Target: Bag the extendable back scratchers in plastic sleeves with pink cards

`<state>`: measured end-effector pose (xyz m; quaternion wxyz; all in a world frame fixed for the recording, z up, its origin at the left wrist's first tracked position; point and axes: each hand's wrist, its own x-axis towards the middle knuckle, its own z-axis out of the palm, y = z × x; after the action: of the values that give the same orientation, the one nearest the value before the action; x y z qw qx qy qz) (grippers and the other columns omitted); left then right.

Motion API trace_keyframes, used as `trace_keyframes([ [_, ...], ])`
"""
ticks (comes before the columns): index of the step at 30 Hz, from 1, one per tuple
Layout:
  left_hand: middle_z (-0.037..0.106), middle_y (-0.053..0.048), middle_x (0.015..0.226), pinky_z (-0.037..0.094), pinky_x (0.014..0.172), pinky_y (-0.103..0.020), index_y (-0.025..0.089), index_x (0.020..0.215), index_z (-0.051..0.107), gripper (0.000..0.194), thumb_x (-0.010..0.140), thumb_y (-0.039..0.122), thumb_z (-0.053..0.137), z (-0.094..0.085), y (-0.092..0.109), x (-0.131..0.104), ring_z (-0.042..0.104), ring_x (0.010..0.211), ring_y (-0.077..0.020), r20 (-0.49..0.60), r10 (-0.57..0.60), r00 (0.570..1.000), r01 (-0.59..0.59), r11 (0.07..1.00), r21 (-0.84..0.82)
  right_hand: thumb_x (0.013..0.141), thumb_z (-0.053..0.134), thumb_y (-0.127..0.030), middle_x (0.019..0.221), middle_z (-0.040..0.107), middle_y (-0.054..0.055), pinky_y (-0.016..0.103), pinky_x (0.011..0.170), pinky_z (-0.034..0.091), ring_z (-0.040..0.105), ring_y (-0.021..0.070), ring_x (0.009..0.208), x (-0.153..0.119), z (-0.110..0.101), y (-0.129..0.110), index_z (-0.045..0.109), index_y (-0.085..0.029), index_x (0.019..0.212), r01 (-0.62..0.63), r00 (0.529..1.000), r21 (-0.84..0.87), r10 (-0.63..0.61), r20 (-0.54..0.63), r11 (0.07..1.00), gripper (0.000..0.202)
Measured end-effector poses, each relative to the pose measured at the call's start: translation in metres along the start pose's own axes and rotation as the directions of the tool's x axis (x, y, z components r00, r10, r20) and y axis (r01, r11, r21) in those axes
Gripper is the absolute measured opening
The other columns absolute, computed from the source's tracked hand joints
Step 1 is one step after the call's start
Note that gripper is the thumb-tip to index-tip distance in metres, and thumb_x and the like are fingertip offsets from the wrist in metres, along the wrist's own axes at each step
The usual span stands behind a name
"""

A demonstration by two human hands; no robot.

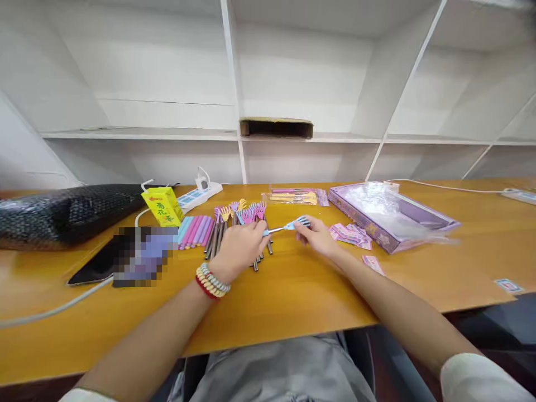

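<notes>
A back scratcher (276, 229) with a light-blue claw head and a metal rod is stretched between my two hands. My left hand (240, 245) is closed round its blue handle end. At the other end, the fingers of my right hand (316, 235) pinch the claw head. Behind and beside my left hand lies a bunch of claw-headed metal rods (247, 215) in purple, yellow, pink and blue, partly hidden by that hand. To their left, blue, pink and purple handle tubes (195, 231) lie in a row.
Wrapped scratchers (295, 196) lie at the back. On the right are pink cards (352, 235) and a purple box (393, 215) with clear plastic in it. Leftward are a yellow drink carton (162, 206), a power strip (201, 195), a phone (96, 259) and a black wrapped bundle (75, 215).
</notes>
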<state>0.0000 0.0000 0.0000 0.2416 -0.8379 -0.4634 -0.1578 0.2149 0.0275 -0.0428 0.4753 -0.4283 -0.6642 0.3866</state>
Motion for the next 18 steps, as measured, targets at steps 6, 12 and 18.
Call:
trace_keyframes([
  [6,0.066,-0.005,0.077,0.031,0.056,-0.03,0.019,0.08,0.058,0.046,0.087,0.057,0.032,0.0,-0.019,0.006,0.061,0.071,-0.0228,-0.009,-0.043,0.999,0.042,0.998,-0.057,0.077,0.057,-0.047,0.052,0.054,-0.003,0.022,0.043,0.036,0.045,0.0081,0.042,0.0,-0.029,0.001,0.051,-0.017,0.067,0.03,0.992,0.048,-0.024,-0.126,0.998,0.032],
  [12,0.064,-0.006,0.066,0.024,0.049,-0.027,0.018,0.076,0.057,0.051,0.087,0.059,0.027,-0.007,-0.023,0.014,0.057,0.055,-0.0189,0.154,0.043,0.987,-0.022,0.991,-0.133,0.078,0.057,-0.045,0.053,0.057,-0.002,0.022,0.043,0.035,0.046,0.0087,0.041,-0.005,-0.027,0.001,0.05,-0.018,0.069,0.046,0.998,0.102,-0.042,-0.047,0.994,0.029],
  [18,0.061,-0.004,0.062,0.026,0.05,-0.026,0.018,0.072,0.056,0.051,0.087,0.058,0.028,0.003,-0.025,0.007,0.054,0.053,-0.0164,0.177,0.023,0.984,0.015,0.977,-0.215,0.079,0.053,-0.049,0.054,0.057,-0.003,0.022,0.044,0.035,0.046,0.0089,0.043,-0.005,-0.024,0.003,0.049,-0.018,0.073,-0.013,1.0,-0.011,0.013,0.004,1.0,0.031],
])
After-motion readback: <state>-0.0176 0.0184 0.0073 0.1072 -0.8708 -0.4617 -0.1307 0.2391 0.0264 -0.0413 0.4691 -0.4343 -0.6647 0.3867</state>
